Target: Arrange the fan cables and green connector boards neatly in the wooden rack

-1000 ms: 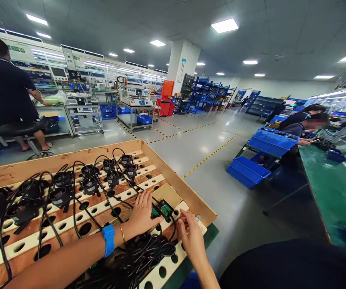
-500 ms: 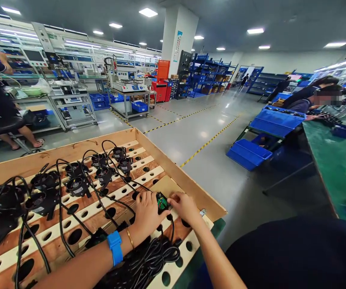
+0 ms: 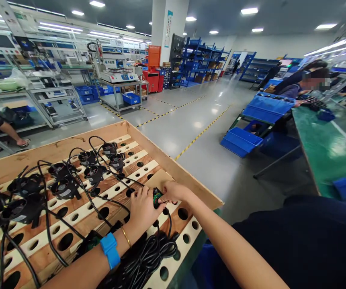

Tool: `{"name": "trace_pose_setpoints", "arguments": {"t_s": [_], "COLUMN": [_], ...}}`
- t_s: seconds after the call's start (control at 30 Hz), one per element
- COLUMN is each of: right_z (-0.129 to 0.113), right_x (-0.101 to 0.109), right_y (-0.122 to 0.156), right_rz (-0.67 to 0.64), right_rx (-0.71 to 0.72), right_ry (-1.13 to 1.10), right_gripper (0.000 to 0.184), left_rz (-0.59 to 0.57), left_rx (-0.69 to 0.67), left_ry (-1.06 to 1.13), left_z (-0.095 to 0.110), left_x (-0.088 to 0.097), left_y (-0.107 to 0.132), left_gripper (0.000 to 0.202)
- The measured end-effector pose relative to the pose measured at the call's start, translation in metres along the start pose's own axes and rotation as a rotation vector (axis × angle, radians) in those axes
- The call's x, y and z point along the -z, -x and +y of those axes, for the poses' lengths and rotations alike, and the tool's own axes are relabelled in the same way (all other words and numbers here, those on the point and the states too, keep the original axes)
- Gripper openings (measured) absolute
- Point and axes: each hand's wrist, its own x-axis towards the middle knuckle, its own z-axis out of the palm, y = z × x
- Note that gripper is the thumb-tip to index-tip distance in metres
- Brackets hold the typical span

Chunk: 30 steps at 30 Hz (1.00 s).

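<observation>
A small black housing with a green circuit board point(image 3: 156, 197) is between my two hands, over a cardboard piece point(image 3: 160, 176) on the wooden rack. My left hand point(image 3: 144, 206) grips it from the left, fingers curled over its far side. From the right, my right hand point(image 3: 174, 192) presses thumb and fingers at the board's near right edge; what the fingertips pinch there, if anything, is hidden. A black cable point(image 3: 169, 222) runs down from the housing. Below my left wrist lies a coiled bundle of black cable point(image 3: 156, 251). Another dark unit with green point(image 3: 93, 241) sits behind my left forearm.
Several black blower fans point(image 3: 64, 188) with looping cables stand on the slatted, holed rack to the left. A raised wooden wall point(image 3: 175, 162) edges it. Beyond are blue bins point(image 3: 241, 141), a green bench point(image 3: 320, 148) with seated people, and a machine cart point(image 3: 120, 86).
The view has shifted so the scene sits further left and up. My right hand has moved in over the board, covering more of it; my left hand keeps its hold.
</observation>
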Motion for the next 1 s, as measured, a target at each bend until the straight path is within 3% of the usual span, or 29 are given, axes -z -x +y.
{"name": "trace_pose_setpoints", "arguments": {"t_s": [0.17, 0.4, 0.53, 0.7, 0.8, 1.0], "right_z": [-0.011, -0.029, -0.024, -0.012, -0.011, 0.001], "right_x": [0.012, 0.011, 0.003, -0.005, -0.006, -0.004], "right_y": [-0.007, -0.02, -0.011, -0.014, -0.023, -0.019], "right_rz": [0.017, 0.03, 0.115, 0.101, 0.108, 0.106], "right_rx": [-0.026, -0.151, -0.139, -0.07, -0.099, -0.085], "right_ry": [0.063, 0.105, 0.038, -0.097, -0.076, -0.122], "right_gripper": [0.053, 0.039, 0.039, 0.023, 0.025, 0.032], "left_rz": [0.013, 0.027, 0.055, 0.053, 0.054, -0.054], "left_rx": [0.026, 0.015, 0.013, 0.017, 0.014, -0.043], "left_ry": [0.006, 0.015, 0.019, 0.022, 0.023, 0.049], "left_z": [-0.001, -0.002, -0.004, -0.005, -0.003, -0.015], "left_x": [0.002, -0.002, -0.005, -0.006, -0.007, 0.001], "left_y": [0.0, 0.0, 0.0, -0.003, -0.005, -0.003], "left_gripper": [0.047, 0.045, 0.045, 0.044, 0.05, 0.059]}}
